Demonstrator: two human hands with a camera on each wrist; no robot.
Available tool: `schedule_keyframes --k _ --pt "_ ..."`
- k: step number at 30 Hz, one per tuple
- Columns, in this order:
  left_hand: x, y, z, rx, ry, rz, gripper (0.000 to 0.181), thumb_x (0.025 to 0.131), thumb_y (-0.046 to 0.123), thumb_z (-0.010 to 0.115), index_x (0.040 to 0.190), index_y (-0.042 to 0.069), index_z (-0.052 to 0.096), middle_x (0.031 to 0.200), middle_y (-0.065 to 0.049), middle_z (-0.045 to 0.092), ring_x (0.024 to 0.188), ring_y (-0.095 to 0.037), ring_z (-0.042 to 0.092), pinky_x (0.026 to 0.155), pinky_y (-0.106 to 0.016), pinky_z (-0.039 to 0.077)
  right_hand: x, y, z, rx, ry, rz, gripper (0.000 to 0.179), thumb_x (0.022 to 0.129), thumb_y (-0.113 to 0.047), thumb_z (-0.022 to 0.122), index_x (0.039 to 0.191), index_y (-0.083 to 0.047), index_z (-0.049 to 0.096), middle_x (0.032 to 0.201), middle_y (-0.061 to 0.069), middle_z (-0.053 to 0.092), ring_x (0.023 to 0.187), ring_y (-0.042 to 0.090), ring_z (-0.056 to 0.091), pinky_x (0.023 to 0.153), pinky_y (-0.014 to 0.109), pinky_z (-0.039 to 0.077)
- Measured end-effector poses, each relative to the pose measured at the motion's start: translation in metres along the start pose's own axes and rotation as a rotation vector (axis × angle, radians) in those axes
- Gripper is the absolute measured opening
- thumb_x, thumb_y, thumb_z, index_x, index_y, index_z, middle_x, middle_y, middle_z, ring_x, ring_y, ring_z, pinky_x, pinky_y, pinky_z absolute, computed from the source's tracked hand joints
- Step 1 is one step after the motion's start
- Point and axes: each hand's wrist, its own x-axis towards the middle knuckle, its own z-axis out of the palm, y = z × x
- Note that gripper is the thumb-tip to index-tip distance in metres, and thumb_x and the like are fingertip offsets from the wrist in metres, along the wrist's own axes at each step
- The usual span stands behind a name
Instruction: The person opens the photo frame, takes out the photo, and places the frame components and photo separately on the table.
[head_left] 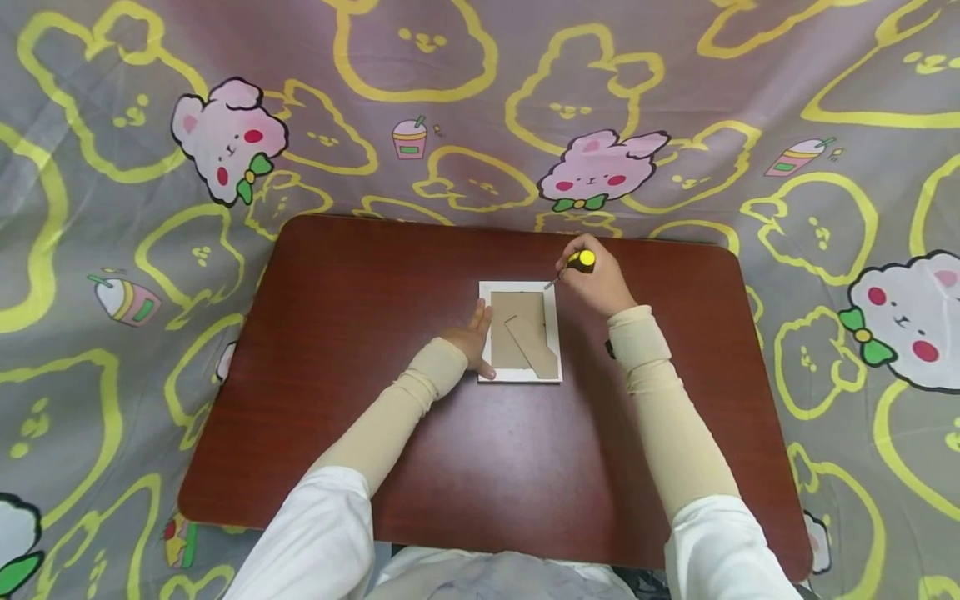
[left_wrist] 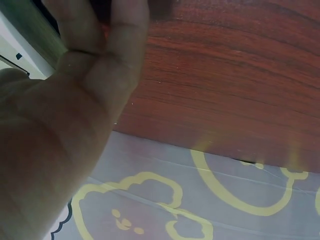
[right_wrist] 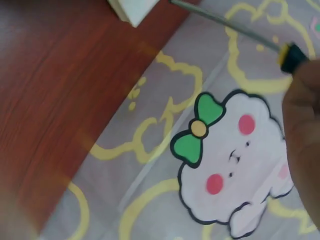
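Our right hand (head_left: 600, 282) grips a screwdriver (head_left: 583, 262), tip at the picture frame's (head_left: 551, 317) far right corner. Our left hand (head_left: 471, 340), thumb spread from fingers, rests along its left edge. It lies on the table (head_left: 360, 333): likely light and stiff, best held by its 2 long sides. White border, brown backing (head_left: 502, 304), slanted stand flap (head_left: 529, 340).

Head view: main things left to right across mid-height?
Pink drink print → left hand → white-edged frame → right hand → white cartoon face with green bow. Screwdriver left out: overlaps the right hand.
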Motion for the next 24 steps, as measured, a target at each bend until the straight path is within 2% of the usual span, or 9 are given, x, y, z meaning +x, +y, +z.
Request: schedule_keyframes --k 2,4,7,10,14,16,18,21,24 --pt "0.0 -0.001 0.0 -0.005 0.006 0.0 0.134 0.075 0.044 0.086 0.16 0.004 -0.009 0.165 -0.015 -0.019 0.15 -0.031 0.019 0.083 -0.034 0.053 -0.009 0.001 0.007 -0.054 0.02 -0.031 0.029 0.091 -0.012 0.066 0.116 -0.009 0.05 0.104 0.014 0.064 0.092 0.026 0.062 0.077 0.036 0.052" --pt "0.001 -0.002 0.0 -0.014 0.008 0.004 0.134 0.075 0.044 0.086 0.16 0.005 -0.009 0.165 -0.014 -0.019 0.149 -0.032 0.021 0.081 -0.035 0.054 -0.016 0.002 0.017 -0.14 0.011 -0.087 0.031 0.093 -0.016 0.065 0.119 -0.011 0.048 0.101 0.013 0.063 0.087 0.027 0.061 0.076 0.041 0.05" --pt "0.001 -0.002 0.001 -0.018 0.006 0.0 0.134 0.075 0.045 0.086 0.161 0.007 -0.009 0.165 -0.013 -0.02 0.142 -0.036 0.037 0.082 -0.037 0.054 -0.022 0.004 0.036 -0.289 -0.039 -0.213 0.033 0.095 -0.017 0.065 0.121 -0.009 0.047 0.096 0.015 0.063 0.083 0.03 0.061 0.075 0.047 0.049" --pt "0.001 -0.003 0.002 -0.023 0.003 -0.007 0.134 0.074 0.047 0.086 0.161 0.01 -0.01 0.165 -0.01 -0.021 0.127 -0.038 0.053 0.084 -0.039 0.053 -0.025 0.005 0.058 -0.404 -0.093 -0.325 0.03 0.093 -0.016 0.066 0.117 -0.008 0.049 0.093 0.012 0.063 0.082 0.029 0.061 0.075 0.048 0.051" --pt "0.002 -0.003 0.003 -0.013 0.0 -0.011 0.132 0.076 0.048 0.085 0.162 0.011 -0.007 0.166 -0.011 -0.019 0.119 -0.039 0.059 0.089 -0.043 0.053 -0.023 0.003 0.084 -0.503 -0.136 -0.413 0.024 0.092 -0.015 0.066 0.111 -0.008 0.052 0.089 0.007 0.061 0.078 0.026 0.06 0.072 0.045 0.051" --pt "0.004 -0.004 0.005 -0.003 -0.009 -0.023 0.127 0.078 0.049 0.084 0.163 0.009 -0.001 0.168 -0.011 -0.008 0.121 -0.037 0.058 0.093 -0.043 0.051 -0.022 0.003 0.097 -0.575 -0.155 -0.441 0.024 0.092 -0.016 0.066 0.11 -0.009 0.052 0.088 0.006 0.06 0.076 0.024 0.059 0.069 0.043 0.051" --pt "0.004 -0.003 0.005 0.01 -0.022 -0.028 0.113 0.08 0.049 0.083 0.162 0.01 0.017 0.168 -0.01 0.013 0.124 -0.033 0.056 0.097 -0.044 0.049 -0.022 0.001 0.109 -0.647 -0.178 -0.465 0.024 0.093 -0.019 0.066 0.109 -0.01 0.051 0.086 0.006 0.059 0.074 0.024 0.06 0.065 0.042 0.052" --pt "0.0 -0.002 0.004 -0.052 -0.002 -0.078 0.092 0.08 0.044 0.082 0.153 0.007 0.04 0.154 -0.008 0.045 0.128 -0.025 0.053 0.104 -0.039 0.044 -0.024 0.002 0.128 -0.757 -0.196 -0.473 0.027 0.096 -0.029 0.067 0.11 -0.012 0.051 0.088 0.008 0.06 0.072 0.024 0.062 0.058 0.041 0.052" --pt "-0.003 -0.001 0.004 -0.1 0.051 -0.097 0.083 0.077 0.038 0.083 0.145 0.005 0.05 0.143 -0.007 0.056 0.127 -0.022 0.053 0.106 -0.034 0.041 -0.025 0.006 0.14 -0.789 -0.155 -0.458 0.031 0.096 -0.036 0.068 0.11 -0.013 0.052 0.089 0.01 0.06 0.068 0.027 0.063 0.055 0.043 0.052"
